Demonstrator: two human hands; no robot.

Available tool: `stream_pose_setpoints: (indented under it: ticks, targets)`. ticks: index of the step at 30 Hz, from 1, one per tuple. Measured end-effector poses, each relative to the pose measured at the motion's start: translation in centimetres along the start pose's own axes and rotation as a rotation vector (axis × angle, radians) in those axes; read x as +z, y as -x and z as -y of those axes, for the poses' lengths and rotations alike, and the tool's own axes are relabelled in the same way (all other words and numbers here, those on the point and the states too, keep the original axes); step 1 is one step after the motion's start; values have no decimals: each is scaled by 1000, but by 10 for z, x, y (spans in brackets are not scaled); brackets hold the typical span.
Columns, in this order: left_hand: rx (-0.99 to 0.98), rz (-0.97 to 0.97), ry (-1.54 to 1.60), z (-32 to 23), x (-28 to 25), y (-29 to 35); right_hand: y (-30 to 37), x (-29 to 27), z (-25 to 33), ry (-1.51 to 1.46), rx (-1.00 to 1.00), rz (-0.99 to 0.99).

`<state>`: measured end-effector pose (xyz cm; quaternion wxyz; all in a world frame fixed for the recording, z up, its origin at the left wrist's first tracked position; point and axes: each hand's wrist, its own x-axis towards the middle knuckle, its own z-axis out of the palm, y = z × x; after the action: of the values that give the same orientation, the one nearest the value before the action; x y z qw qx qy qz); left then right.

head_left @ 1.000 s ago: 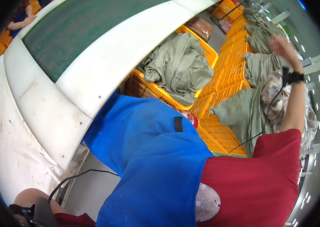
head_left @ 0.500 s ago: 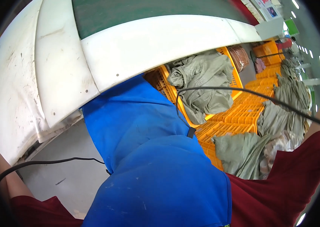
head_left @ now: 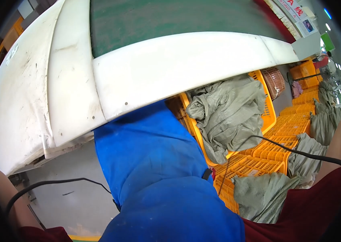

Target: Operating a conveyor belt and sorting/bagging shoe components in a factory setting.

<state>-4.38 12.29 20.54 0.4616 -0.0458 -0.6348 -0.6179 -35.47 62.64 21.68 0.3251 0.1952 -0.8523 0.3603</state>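
Neither of my hands shows; only bare parts of my arms are in view. My left arm is at the lower left rim, below the white table edge. At the right rim my right arm bends upward out of the picture, beside the stacked crates. A black cable runs from near the left arm to my blue apron, and another black cable leads from the right arm toward the apron's right side. What the hands hold, if anything, is hidden.
In front lies a green work surface with a white border. Yellow crates stand at my right; grey-green woven sacking fills one of them. Farther off is a brown basket. Grey floor shows at the left.
The view has shifted, so the table, crates and sacking sit lower and a little farther right. More of the green surface shows. Both arms remain at the rims with hands out of sight.
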Motion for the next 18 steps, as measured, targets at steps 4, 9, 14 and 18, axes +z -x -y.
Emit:
stream_pose_setpoints:
  ticks: [4, 9, 14, 18]
  targets:
    - [-184, -14, 45, -4, 27, 20, 47, 7, 21, 151, 44, 7]
    - [-143, 80, 252, 12, 56, -1, 57, -10, 79, 371, 11, -300]
    - [-287, 611, -52, 85, 100, 3, 120, 46, 46, -199, 189, 760]
    - [-202, 1208, -1044, 185, 135, 67, 250, 74, 0, 246, 368, 1139]
